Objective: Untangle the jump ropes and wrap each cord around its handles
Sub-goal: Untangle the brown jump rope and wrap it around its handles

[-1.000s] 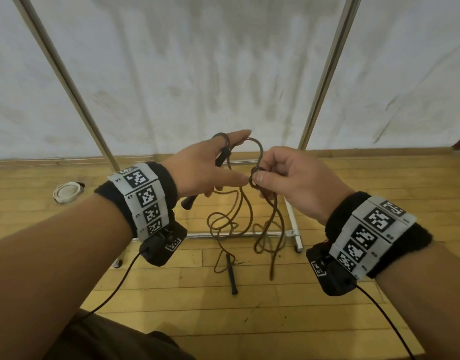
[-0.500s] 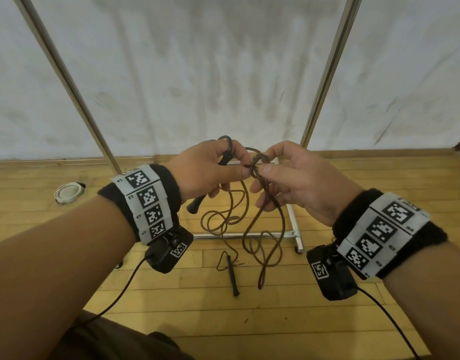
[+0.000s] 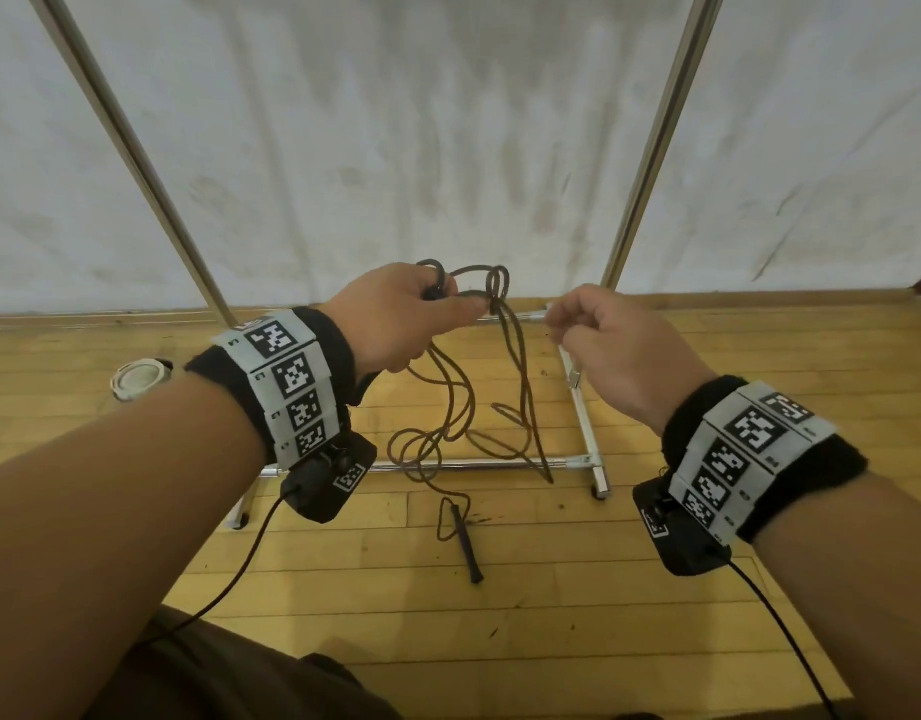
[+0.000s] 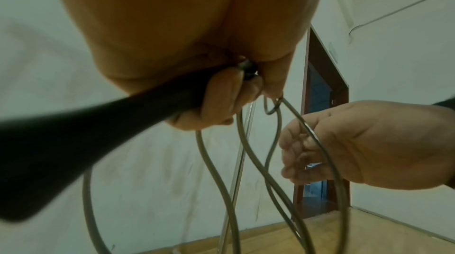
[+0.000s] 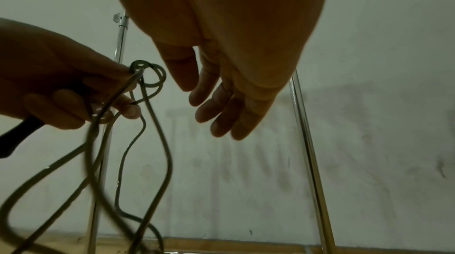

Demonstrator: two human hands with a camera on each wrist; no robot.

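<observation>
My left hand point(image 3: 437, 309) grips a black jump-rope handle point(image 4: 98, 122) and pinches small loops of the brown cord point(image 3: 492, 283) at its fingertips. From there the cord point(image 3: 520, 387) hangs in long tangled loops down to the floor. The rope's second black handle point(image 3: 466, 543) lies on the wooden floor below. My right hand point(image 3: 567, 330) hovers just right of the loops, apart from them. Its fingers point(image 5: 216, 106) are relaxed and hold nothing in the right wrist view.
A metal rack stands ahead with two slanted poles point(image 3: 650, 148) and a base bar point(image 3: 479, 464), which the cord drapes over. A white cloth backdrop hangs behind it. A white round object point(image 3: 138, 379) lies on the floor at left. A doorway point(image 4: 320, 83) is off to the right.
My right hand has let go of the cord loop and drawn away to the right. The left hand keeps the handle and now holds the loops alone, slightly higher.
</observation>
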